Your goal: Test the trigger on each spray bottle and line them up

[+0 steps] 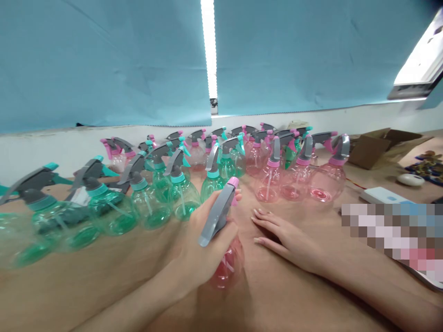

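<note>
My left hand (204, 244) is wrapped round the neck of a pink spray bottle (226, 267), just below its grey trigger head with a pink nozzle. The bottle is upright, and the fingers hide part of its neck and trigger. To the right, my right hand (287, 237) lies flat on the wooden table (166, 309), fingers stretched out and holding nothing. Beyond it stand several pink spray bottles (268, 184). Ahead and to the left runs a row of green spray bottles (183, 196) with grey and teal heads.
More spray bottles in both colours (197, 154) crowd the back by the wall. An opened cardboard box (372, 150), a white mouse (410, 180) and a white box (386, 196) are on the right. Blue sheeting (104, 60) hangs behind.
</note>
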The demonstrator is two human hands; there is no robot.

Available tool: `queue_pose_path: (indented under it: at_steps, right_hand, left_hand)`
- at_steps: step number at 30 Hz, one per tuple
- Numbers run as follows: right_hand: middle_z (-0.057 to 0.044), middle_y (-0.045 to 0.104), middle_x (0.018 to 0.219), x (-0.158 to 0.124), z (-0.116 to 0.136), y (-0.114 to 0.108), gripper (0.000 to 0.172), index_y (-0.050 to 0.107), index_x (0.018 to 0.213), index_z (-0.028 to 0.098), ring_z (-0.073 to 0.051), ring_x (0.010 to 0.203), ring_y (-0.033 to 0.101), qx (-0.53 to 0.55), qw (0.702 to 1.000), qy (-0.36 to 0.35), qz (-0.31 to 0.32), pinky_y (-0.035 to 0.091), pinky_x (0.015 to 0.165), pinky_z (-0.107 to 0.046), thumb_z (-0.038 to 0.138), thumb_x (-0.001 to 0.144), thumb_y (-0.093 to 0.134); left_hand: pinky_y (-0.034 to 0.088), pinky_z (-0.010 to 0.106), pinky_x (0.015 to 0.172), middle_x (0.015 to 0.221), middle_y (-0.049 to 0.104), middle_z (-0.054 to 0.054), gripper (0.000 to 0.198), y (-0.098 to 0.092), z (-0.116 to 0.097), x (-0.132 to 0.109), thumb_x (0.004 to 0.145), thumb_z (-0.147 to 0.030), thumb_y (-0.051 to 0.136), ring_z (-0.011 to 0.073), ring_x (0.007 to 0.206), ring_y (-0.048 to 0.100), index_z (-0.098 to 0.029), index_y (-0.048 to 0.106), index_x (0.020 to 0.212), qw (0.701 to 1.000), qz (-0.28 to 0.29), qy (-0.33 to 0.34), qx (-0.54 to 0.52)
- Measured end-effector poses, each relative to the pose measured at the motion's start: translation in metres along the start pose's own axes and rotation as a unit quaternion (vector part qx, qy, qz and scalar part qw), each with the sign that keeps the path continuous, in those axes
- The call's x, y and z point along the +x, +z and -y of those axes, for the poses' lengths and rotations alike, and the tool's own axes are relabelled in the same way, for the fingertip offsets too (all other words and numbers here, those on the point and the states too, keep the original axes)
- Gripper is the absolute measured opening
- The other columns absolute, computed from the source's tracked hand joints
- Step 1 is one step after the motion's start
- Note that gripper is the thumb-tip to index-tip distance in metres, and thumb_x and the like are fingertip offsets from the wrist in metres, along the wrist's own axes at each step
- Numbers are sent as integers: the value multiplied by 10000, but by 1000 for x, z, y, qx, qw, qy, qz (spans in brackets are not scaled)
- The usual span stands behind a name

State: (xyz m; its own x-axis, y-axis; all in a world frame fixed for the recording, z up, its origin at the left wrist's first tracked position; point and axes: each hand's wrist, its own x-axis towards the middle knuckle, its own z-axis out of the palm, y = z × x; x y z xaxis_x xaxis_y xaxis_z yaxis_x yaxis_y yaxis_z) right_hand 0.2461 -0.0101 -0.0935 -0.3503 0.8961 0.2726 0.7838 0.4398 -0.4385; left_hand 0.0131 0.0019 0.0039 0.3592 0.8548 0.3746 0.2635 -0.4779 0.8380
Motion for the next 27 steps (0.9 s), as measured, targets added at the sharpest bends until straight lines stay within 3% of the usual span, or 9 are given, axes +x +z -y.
queue_pose_path:
  at_steps: [4, 10, 15, 22, 27]
  right_hand:
    - [-92, 452, 1483, 0, 0, 0, 557, 510, 1399, 214, -281, 1384, 391, -6, 1000, 4, 5, 328, 1144, -503, 537, 947, 478]
    - [-94, 439, 1491, 0, 1, -1, 569, 506, 1402, 202, -279, 1390, 380, -8, 1000, 4, 11, 318, 1149, -503, 547, 952, 460]
    - [-100, 429, 1498, 0, 1, -2, 596, 498, 1406, 177, -275, 1397, 368, -17, 1000, 7, 20, 314, 1154, -494, 560, 954, 439]
    - [-116, 418, 1502, 2, 2, -2, 607, 502, 1399, 139, -275, 1400, 365, -23, 999, 12, 31, 309, 1156, -488, 552, 961, 429]
    - [-117, 438, 1490, 1, 1, -2, 594, 515, 1393, 160, -289, 1392, 376, -10, 1000, 13, 21, 320, 1148, -501, 551, 950, 456]
  left_hand:
    - [459, 254, 608, 851, 592, -15, 282, 1, 0, 0, 806, -109, 544, 130, 670, 528, -239, 581, 1054, 1000, 4, -5, -14]
    - [423, 236, 550, 765, 559, -37, 357, 0, 1, -2, 828, -125, 535, 107, 576, 466, -252, 570, 1159, 1000, 1, -19, -11]
    - [453, 248, 607, 790, 551, -29, 320, 0, -1, -1, 812, -113, 546, 119, 640, 493, -237, 599, 1102, 1000, -5, -4, 1]
    - [487, 261, 649, 886, 607, -25, 414, 2, -1, -1, 803, -97, 535, 133, 695, 548, -274, 579, 1176, 1000, -8, 10, -10]
    - [464, 252, 635, 818, 585, -43, 419, 1, 1, -1, 814, -102, 545, 119, 648, 512, -290, 576, 1187, 1000, -11, 8, 0]
